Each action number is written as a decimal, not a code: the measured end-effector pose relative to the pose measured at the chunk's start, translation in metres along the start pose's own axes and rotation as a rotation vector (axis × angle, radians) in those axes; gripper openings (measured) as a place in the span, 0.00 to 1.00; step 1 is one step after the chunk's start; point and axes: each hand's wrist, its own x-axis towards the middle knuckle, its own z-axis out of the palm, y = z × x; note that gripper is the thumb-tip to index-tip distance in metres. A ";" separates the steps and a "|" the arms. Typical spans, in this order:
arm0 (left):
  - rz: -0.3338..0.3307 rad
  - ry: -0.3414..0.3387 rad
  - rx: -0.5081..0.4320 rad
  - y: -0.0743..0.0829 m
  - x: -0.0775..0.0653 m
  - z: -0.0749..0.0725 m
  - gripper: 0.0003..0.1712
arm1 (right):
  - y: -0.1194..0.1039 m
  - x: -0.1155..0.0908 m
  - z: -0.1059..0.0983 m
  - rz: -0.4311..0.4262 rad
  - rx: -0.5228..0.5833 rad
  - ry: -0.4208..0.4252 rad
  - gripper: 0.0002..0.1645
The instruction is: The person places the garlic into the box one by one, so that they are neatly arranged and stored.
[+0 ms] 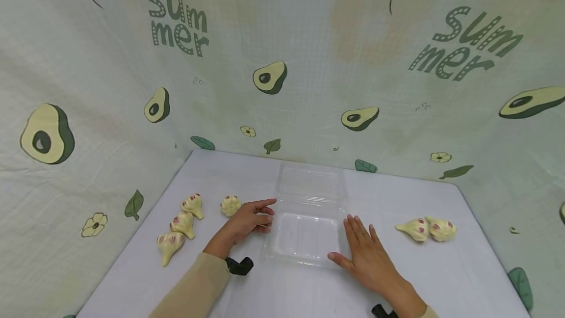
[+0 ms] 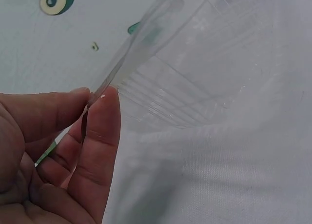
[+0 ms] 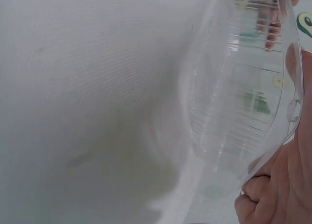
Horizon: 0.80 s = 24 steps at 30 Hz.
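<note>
A clear plastic hinged container [image 1: 304,234] lies unfolded on the white table, its lid [image 1: 311,183] laid back toward the far wall. My left hand [image 1: 247,222] is at its left side near the hinge. In the left wrist view, thumb and a finger pinch the thin plastic edge [image 2: 103,87]. Along the right side rests my right hand [image 1: 368,261], fingers straight and thumb spread toward the front corner. The right wrist view shows the ribbed container wall [image 3: 239,87] with that hand against its rim. Just beyond my left hand sits a garlic bulb [image 1: 230,205].
Three more garlic bulbs [image 1: 182,224] form a slanted row at the left of the table. Two garlic bulbs [image 1: 417,229] lie side by side at the right. A printed cloth [image 1: 309,87] with avocados encloses the back and sides.
</note>
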 end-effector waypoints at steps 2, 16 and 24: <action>0.002 -0.004 0.004 0.000 0.001 -0.001 0.35 | 0.000 0.000 0.000 0.004 0.004 -0.001 0.61; -0.006 -0.002 0.010 0.002 0.001 -0.002 0.35 | -0.001 -0.002 0.005 0.012 0.008 0.026 0.61; -0.002 0.007 0.032 0.001 -0.001 -0.001 0.34 | 0.005 -0.002 -0.001 0.011 0.034 0.103 0.53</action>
